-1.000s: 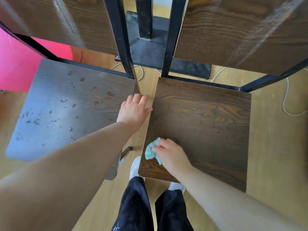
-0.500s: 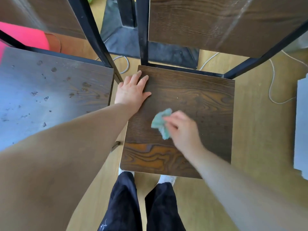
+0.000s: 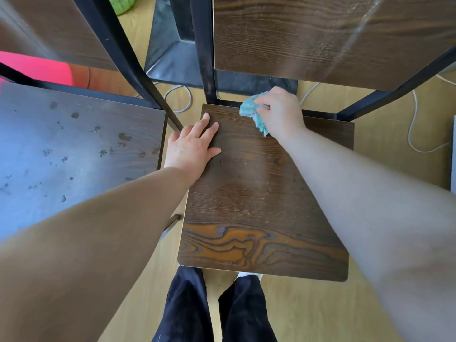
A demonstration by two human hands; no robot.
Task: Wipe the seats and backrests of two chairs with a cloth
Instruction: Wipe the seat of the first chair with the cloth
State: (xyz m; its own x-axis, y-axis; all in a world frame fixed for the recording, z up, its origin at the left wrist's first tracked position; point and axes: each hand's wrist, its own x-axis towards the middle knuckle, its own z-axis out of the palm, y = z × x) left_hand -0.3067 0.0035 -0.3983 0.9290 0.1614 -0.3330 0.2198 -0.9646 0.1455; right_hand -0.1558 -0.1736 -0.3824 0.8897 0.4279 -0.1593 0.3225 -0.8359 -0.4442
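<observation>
While left hand presses flat, right hand grips cloth

Right seat: just right of the left seat, a strip of floor between them.
Backrests: the right backrest and left backrest each rise behind their own seat.
Cloth: at the right seat's far edge, in the right hand.
Left hand: flat on the right seat's left edge, near the far corner.
Cable: on the floor, right of the right seat.
Legs: before the right seat's near edge.
</observation>
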